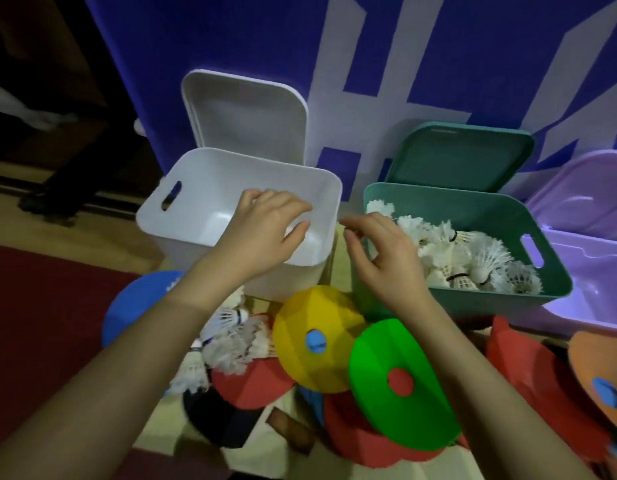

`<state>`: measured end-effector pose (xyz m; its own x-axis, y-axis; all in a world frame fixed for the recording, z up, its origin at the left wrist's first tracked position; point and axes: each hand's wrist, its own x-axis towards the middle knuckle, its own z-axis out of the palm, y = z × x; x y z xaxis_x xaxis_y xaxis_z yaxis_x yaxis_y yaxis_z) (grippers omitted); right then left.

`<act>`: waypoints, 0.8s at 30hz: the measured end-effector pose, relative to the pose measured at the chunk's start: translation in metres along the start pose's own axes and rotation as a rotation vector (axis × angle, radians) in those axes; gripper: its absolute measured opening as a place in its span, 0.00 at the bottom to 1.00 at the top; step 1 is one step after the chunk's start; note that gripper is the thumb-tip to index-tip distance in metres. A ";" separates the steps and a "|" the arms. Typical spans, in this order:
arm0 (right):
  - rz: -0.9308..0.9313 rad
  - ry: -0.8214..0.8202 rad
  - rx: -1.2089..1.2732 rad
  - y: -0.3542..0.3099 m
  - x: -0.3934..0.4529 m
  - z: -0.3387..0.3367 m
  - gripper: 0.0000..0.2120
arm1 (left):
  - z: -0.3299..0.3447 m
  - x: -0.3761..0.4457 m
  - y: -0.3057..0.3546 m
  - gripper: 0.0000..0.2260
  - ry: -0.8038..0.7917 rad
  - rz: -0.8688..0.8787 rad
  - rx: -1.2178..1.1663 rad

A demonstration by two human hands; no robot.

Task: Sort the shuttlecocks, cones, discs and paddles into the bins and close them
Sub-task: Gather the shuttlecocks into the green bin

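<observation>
Both forearms enter from the 6 o'clock edge, bare, reaching toward 12 o'clock. Left hand [265, 225], at about 11 o'clock of centre, is palm down, fingers loosely bent. Right hand [383, 252], just beside it toward 1 o'clock, has relaxed, slightly curled fingers, holding nothing visible.

Both hands hover over white bin [196, 188] and green bin [473, 209]

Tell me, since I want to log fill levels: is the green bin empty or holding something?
Holding something. The green bin has a pile of white shuttlecocks inside, and its lid stands open behind it.
</observation>
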<state>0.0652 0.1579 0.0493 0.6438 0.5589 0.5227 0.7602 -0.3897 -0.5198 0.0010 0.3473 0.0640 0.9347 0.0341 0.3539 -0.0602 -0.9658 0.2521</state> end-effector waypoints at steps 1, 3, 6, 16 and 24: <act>0.008 0.001 0.005 -0.012 -0.003 0.012 0.15 | -0.005 -0.015 -0.014 0.16 -0.010 -0.001 0.013; 0.014 -0.012 0.037 -0.032 -0.012 0.039 0.13 | -0.011 -0.044 -0.038 0.16 -0.035 -0.010 0.036; -0.001 -0.132 0.022 -0.054 -0.023 0.083 0.14 | -0.014 -0.086 -0.073 0.19 -0.086 -0.045 0.035; 0.282 -0.367 -0.252 -0.100 -0.061 0.195 0.22 | 0.011 -0.152 -0.146 0.24 -0.333 -0.168 0.078; 0.282 -0.092 -0.285 -0.093 -0.062 0.190 0.03 | 0.035 -0.145 -0.151 0.11 -0.142 -0.297 -0.045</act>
<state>-0.0619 0.2985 -0.0638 0.8297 0.4594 0.3172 0.5572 -0.7166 -0.4195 -0.1130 0.4792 -0.0565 0.9530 0.2735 0.1301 0.2101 -0.9065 0.3661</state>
